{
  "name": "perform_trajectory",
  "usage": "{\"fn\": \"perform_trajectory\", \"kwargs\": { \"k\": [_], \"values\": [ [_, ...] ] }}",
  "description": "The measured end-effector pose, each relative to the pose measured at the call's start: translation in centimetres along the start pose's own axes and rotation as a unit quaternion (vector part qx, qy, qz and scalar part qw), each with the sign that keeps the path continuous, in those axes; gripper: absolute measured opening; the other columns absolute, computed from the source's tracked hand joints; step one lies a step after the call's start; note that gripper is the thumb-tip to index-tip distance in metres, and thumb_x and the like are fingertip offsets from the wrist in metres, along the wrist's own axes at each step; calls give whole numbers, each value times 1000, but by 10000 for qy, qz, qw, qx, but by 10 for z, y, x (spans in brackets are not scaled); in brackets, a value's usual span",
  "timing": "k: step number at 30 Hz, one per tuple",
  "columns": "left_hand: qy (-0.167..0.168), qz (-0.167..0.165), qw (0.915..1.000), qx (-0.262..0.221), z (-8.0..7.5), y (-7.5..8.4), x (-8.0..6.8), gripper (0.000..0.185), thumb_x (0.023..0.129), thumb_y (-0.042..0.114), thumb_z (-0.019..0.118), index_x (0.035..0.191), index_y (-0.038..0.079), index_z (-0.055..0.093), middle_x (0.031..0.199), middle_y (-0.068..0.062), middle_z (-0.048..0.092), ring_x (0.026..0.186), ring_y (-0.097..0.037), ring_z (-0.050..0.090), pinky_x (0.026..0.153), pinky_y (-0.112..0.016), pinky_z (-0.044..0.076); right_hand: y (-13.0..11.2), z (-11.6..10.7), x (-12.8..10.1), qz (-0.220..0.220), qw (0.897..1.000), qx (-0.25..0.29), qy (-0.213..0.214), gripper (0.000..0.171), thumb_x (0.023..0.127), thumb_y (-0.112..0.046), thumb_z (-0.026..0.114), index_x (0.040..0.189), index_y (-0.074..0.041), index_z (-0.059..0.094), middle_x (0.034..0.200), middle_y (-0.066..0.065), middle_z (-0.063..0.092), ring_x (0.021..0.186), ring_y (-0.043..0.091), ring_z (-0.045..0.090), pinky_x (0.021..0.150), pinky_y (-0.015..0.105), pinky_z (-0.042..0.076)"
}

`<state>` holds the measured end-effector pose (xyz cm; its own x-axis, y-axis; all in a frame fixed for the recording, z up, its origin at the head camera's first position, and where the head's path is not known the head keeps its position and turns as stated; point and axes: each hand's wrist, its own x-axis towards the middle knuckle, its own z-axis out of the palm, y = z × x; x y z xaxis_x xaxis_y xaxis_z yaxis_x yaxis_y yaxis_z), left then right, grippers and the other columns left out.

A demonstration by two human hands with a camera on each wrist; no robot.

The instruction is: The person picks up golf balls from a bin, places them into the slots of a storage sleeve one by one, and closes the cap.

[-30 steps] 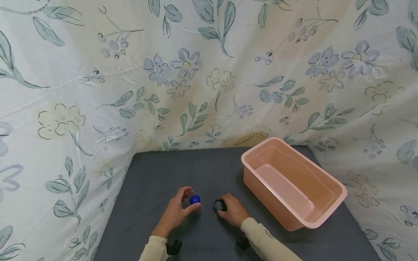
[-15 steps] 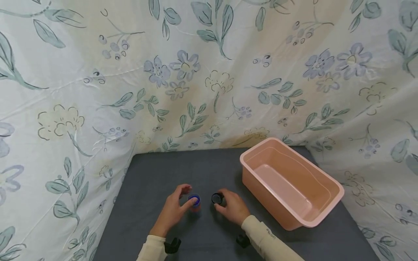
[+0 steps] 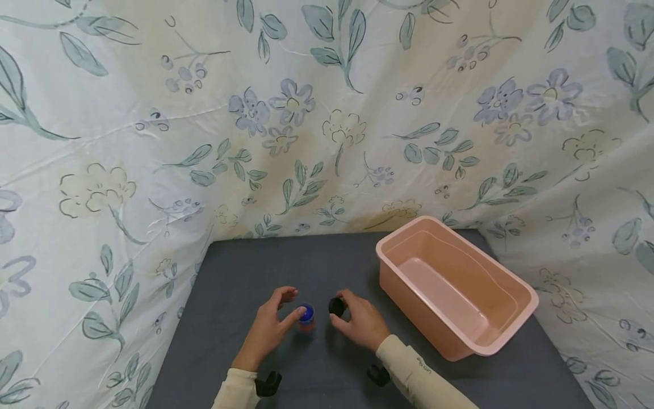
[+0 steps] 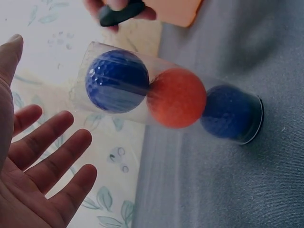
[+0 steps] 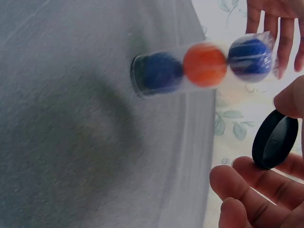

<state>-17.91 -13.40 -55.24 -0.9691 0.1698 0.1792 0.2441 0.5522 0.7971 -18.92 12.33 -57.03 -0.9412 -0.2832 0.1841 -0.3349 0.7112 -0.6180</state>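
A clear tube point(image 3: 307, 326) stands upright on the dark table, with a black base on its lower end. Stacked inside it are a dimpled blue golf ball point(image 4: 117, 81) on top, an orange ball point(image 4: 176, 98) in the middle and another blue ball point(image 4: 227, 113) at the bottom. My left hand point(image 3: 267, 325) is beside the tube, fingers spread; the left wrist view shows a gap between them and the tube. To the right of the tube, my right hand point(image 3: 364, 324) pinches a round black lid point(image 5: 275, 139) between thumb and fingers, above the table.
A pink plastic bin point(image 3: 460, 284) sits at the right of the dark table point(image 3: 255, 267), with nothing visible inside. Floral cloth point(image 3: 327, 170) hangs behind the table and along both sides.
My right hand has lifted the lid slightly, moved it left toward the tube and turned it. My left hand has drawn a little left, away from the tube's top.
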Motion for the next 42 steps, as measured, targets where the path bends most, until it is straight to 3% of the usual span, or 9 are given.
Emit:
{"fn": "perform_trajectory", "kwargs": {
  "k": [7, 14, 21, 31, 38, 42],
  "values": [
    [31, 93, 9999, 46, 0, 0, 2, 44, 101, 48, 64, 138, 26, 57, 136, 5, 66, 127, -20, 63, 109, -53, 50, -19, -9, 4, -177, 9996, 156, 157, 40, 92, -38, 76, 124, -20, 61, 93, -7, 70, 68, 0, 58, 60, 21, 49],
    [45, 330, 9994, 137, -1, 0, 2, 33, 105, 43, 60, 134, 26, 64, 135, 2, 68, 127, -20, 64, 107, -51, 52, -36, -6, 9, -420, 9980, 408, 249, 43, 91, -38, 79, 123, -19, 57, 87, -3, 70, 62, -3, 53, 56, 18, 47],
    [1, 562, 9984, 63, -2, 2, 3, 21, 105, 37, 61, 121, 26, 71, 137, -1, 67, 129, -21, 63, 105, -51, 53, -44, 1, 11, -993, 9934, 565, 92, 48, 94, -35, 78, 132, -18, 53, 98, 0, 73, 62, -7, 54, 57, 15, 49],
    [6, 746, 9972, -46, 0, 5, 4, 5, 103, 33, 67, 102, 29, 70, 131, -3, 70, 123, -21, 67, 101, -49, 56, -47, 8, 9, -1159, 9911, 606, -242, 49, 99, -42, 72, 137, -20, 50, 119, -1, 72, 57, -5, 47, 53, 16, 42],
    [103, 750, 9971, 21, -1, 5, 4, 7, 102, 31, 69, 97, 26, 67, 129, -7, 71, 121, -23, 68, 100, -51, 56, -47, 10, 10, -1119, 9921, 464, -338, 50, 98, -41, 72, 138, -18, 53, 100, 0, 72, 66, 3, 58, 58, 17, 45],
    [94, 696, 9975, -38, -1, 5, 3, 7, 100, 31, 71, 98, 29, 65, 128, -8, 71, 121, -22, 68, 99, -49, 57, -47, 11, 10, -1171, 9927, 200, -226, 50, 98, -42, 73, 138, -17, 56, 115, 0, 70, 85, 14, 69, 68, 23, 53]
  ]
}}
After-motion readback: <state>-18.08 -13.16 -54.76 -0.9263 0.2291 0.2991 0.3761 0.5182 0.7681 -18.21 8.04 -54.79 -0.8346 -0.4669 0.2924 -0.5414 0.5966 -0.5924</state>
